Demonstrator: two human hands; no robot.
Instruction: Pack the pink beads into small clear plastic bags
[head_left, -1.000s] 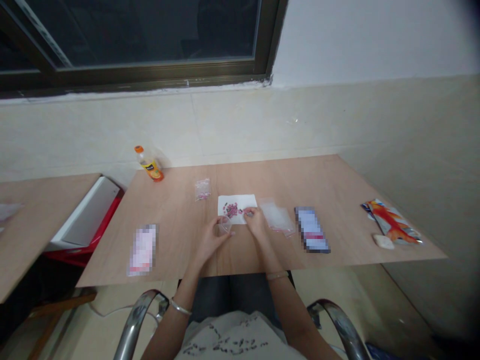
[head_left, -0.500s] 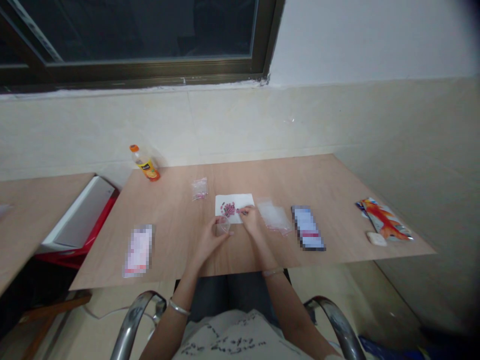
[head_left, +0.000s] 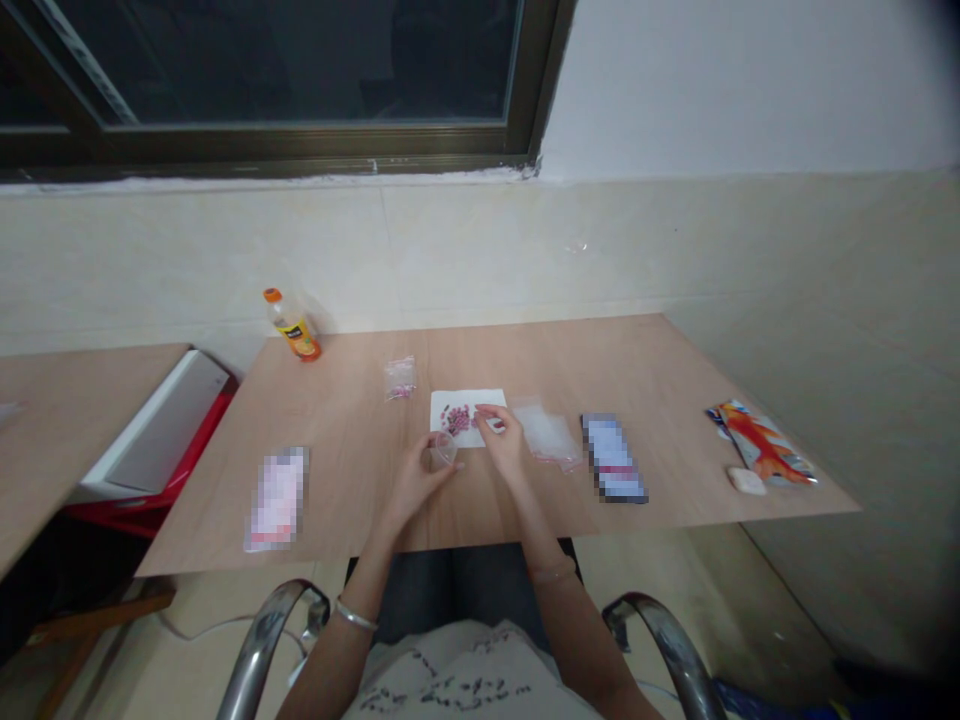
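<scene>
My left grip (head_left: 411,482) is closed around a small clear plastic cup (head_left: 444,450), with the thumb and fingers on its wall and the cup tilted. The cup is held just above the surface (head_left: 570,350), at the near edge of a white paper sheet (head_left: 480,402). I cannot make out anything inside it.

My right grip (head_left: 506,442) has its fingers drawn together over the right part of the sheet, just beside a loose heap of small pink beads (head_left: 457,420). The beads lie on the sheet's left half. They are too small to count or to identify with certainty, and I cannot tell whether the right grip is pinching one.

The blurred card (head_left: 276,500) left of my hands and the blurred package (head_left: 613,458) on the right are unreadable. The chair's armrests cut off the view of my forearms only in part.

Count on the surface: one cup, one sheet, one heap of beads, two clear plastic bags, two blurred items, one orange-capped juice bottle (head_left: 292,325), one foil packet with an orange pattern (head_left: 761,445) and one pale bar (head_left: 746,481). The small bag (head_left: 400,378) holds pink contents. The larger bag (head_left: 547,435) lies right of the sheet, almost touching it.
</scene>
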